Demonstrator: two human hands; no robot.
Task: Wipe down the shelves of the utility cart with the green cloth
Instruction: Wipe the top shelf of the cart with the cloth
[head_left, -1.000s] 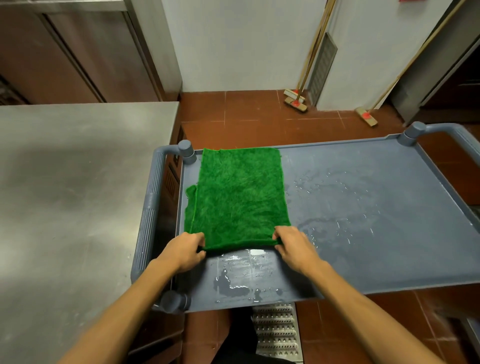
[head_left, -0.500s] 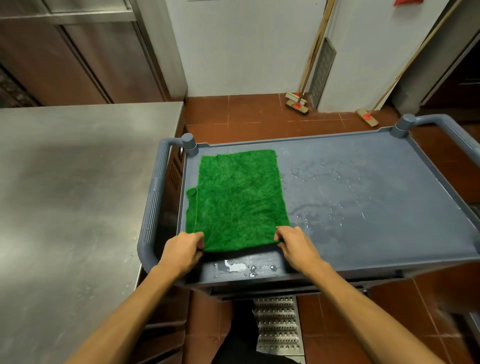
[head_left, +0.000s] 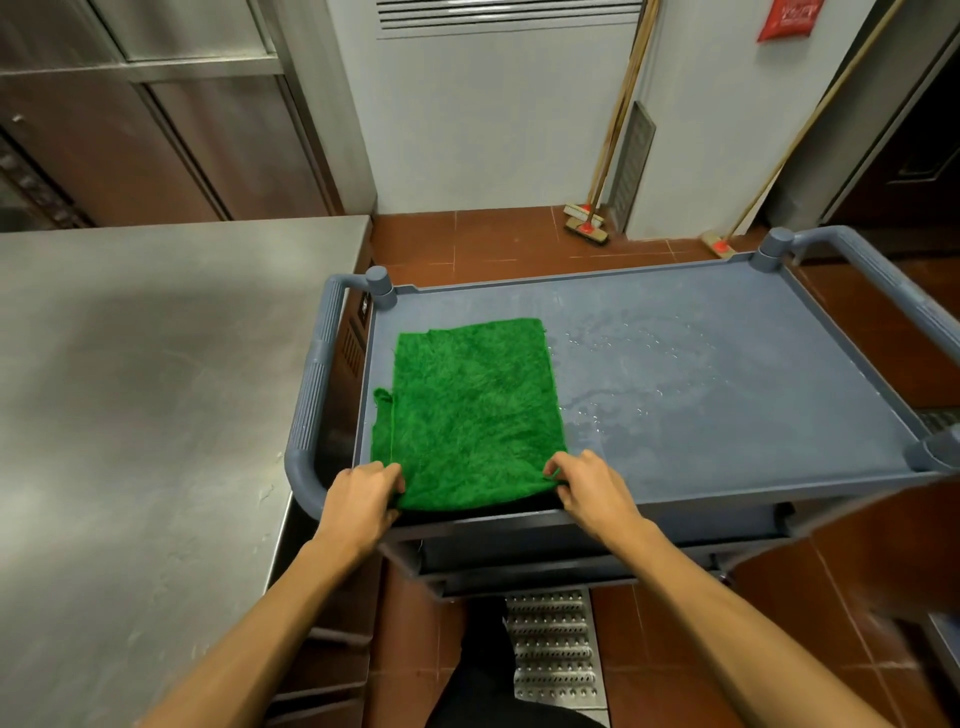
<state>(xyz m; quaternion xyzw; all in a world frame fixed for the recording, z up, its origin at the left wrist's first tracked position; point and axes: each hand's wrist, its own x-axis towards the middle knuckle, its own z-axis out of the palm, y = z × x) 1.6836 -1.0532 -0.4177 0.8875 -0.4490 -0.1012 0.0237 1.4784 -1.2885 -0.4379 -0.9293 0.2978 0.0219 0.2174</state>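
A green cloth (head_left: 470, 410) lies flat on the left half of the grey-blue utility cart's top shelf (head_left: 727, 415). Its near edge reaches the shelf's front rim. My left hand (head_left: 363, 493) pinches the cloth's near left corner, and my right hand (head_left: 587, 486) pinches the near right corner. Water drops and a wet film (head_left: 623, 358) cover the shelf to the right of the cloth. A lower shelf edge (head_left: 571, 561) shows under the top one.
A stainless steel table (head_left: 145, 415) stands close against the cart's left handle (head_left: 311, 410). Brooms (head_left: 587, 223) lean on the white wall beyond. Red floor tiles surround the cart, with a metal drain grate (head_left: 550, 649) by my feet.
Both hands have pulled the cloth toward me, from the far rim to the front rim of the shelf. The puddle at the near edge is now under the cloth.
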